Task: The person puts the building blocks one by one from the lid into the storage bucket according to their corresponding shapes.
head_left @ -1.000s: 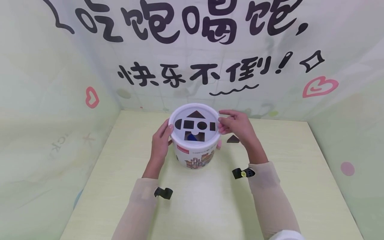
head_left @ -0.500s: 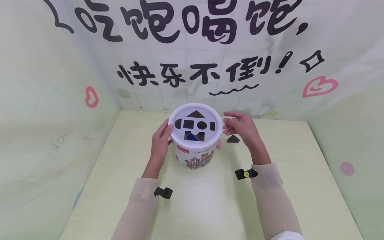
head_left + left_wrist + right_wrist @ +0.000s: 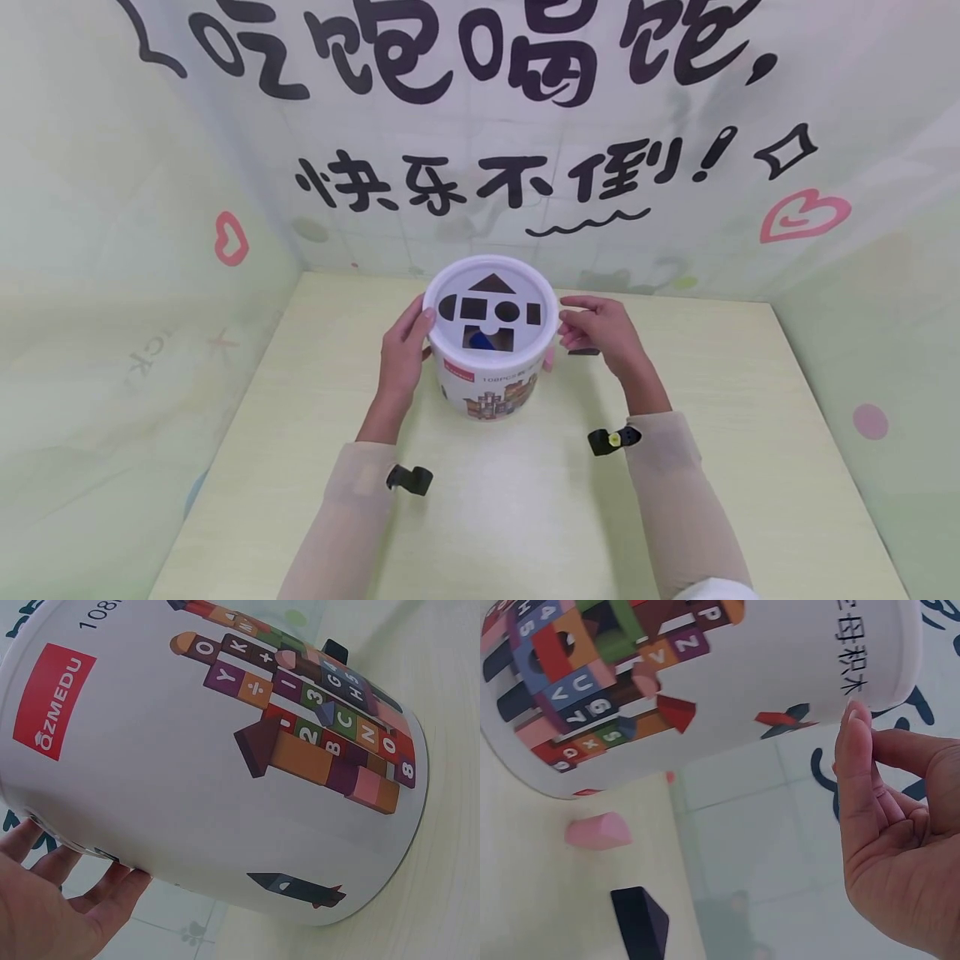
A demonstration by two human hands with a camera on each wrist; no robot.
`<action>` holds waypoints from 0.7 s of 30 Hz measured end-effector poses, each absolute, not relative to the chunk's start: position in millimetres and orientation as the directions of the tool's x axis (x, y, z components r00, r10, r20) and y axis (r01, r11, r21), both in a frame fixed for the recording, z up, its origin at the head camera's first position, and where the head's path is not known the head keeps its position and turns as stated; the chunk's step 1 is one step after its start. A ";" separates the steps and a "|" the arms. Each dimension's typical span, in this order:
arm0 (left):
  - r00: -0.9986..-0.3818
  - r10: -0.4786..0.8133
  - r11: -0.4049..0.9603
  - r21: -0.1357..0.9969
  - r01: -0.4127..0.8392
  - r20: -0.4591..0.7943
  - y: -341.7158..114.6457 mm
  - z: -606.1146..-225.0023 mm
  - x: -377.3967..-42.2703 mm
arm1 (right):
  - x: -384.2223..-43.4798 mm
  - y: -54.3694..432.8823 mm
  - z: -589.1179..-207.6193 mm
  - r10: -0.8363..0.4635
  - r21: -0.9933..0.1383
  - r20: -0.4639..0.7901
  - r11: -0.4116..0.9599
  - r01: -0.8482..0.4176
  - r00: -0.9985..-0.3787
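A white round bucket stands upright on the table, with building blocks printed on its side. Its white lid has several cut-out shapes, among them a triangle, a square and a circle. Something blue shows inside through the lowest cut-out. My left hand grips the bucket's left side, thumb over the lid's rim and fingers against the wall. At the opposite side, my right hand has its fingertips close to the rim and bent lower fingers. In the right wrist view, nothing shows in that hand; contact with the bucket is unclear.
A pink block lies on the table by the bucket's right side. Near it is a dark triangular block, partly behind my right hand in the head view. Printed fabric walls rise at the back and both sides.
My right hand drew slightly away from the rim, then came a little nearer and lower, now covering much of the dark block. My left hand keeps its grip; the bucket stays in place.
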State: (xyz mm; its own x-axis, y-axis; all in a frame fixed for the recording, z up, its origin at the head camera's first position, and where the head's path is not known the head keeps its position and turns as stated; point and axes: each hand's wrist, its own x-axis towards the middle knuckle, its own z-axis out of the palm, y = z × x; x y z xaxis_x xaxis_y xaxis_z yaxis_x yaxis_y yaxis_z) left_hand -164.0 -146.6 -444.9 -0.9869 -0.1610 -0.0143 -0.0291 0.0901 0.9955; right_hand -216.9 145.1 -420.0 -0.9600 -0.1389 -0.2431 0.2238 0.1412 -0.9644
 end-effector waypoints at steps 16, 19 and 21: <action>-0.986 -0.167 0.104 0.994 -0.031 -0.013 -146.4 -445.6 -164.5 | -222.4 147.4 -464.4 -0.136 -0.933 -0.341 0.173 0.317 -0.930; -0.986 -0.167 0.101 0.994 -0.031 -0.014 -146.5 -446.0 -164.6 | -222.3 147.5 -471.8 -0.133 -0.924 -0.360 0.192 0.332 -0.924; -0.986 -0.167 0.096 0.995 -0.030 -0.013 -146.4 -446.4 -164.9 | -222.2 147.8 -476.9 -0.132 -0.916 -0.374 0.206 0.343 -0.918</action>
State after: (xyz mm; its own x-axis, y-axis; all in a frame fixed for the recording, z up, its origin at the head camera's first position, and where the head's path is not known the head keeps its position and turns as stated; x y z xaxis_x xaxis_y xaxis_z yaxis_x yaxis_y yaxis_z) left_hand -164.9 -146.4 -446.4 -0.9858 -0.1672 -0.0133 -0.0297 0.0962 0.9949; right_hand -222.2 147.8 -476.9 -0.9181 -0.1318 -0.3737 0.3434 0.2061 -0.9163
